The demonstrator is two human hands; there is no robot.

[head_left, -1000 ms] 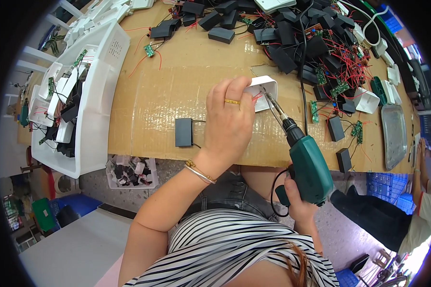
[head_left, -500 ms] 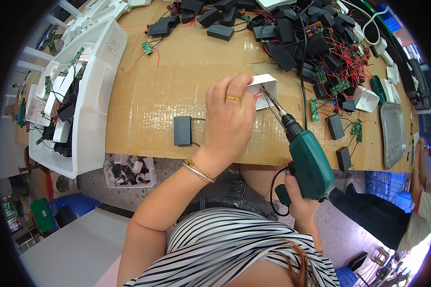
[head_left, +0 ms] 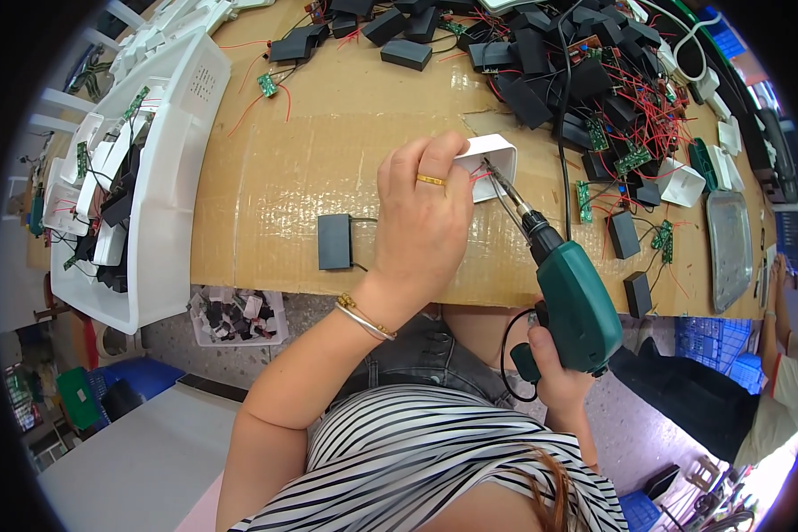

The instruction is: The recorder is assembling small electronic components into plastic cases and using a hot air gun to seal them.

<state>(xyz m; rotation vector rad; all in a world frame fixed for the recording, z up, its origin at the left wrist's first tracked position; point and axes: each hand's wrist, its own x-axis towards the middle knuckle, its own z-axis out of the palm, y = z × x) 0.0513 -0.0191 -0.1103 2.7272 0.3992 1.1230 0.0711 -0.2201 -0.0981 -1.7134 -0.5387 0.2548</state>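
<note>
My left hand is closed on a small white plastic case, tilted over the cardboard-covered table with its open side toward the right. Thin red wires show inside it. My right hand grips the handle of a dark green soldering gun. Its long metal tip reaches into the case by the red wires; the exact contact point is too small to make out. Left of my left wrist, a black box with black leads lies on the cardboard. My left fingertips are partly hidden behind the hand.
A heap of black boxes, green circuit boards and red wires covers the far right. A white bin of parts stands at the left edge. At right lies a metal tray. A black cord crosses the table. Another person's arm shows far right.
Almost nothing differs: the view has shifted very slightly, with things at the left a little farther left. Both hands keep their hold, and the tip stays inside the white case.
</note>
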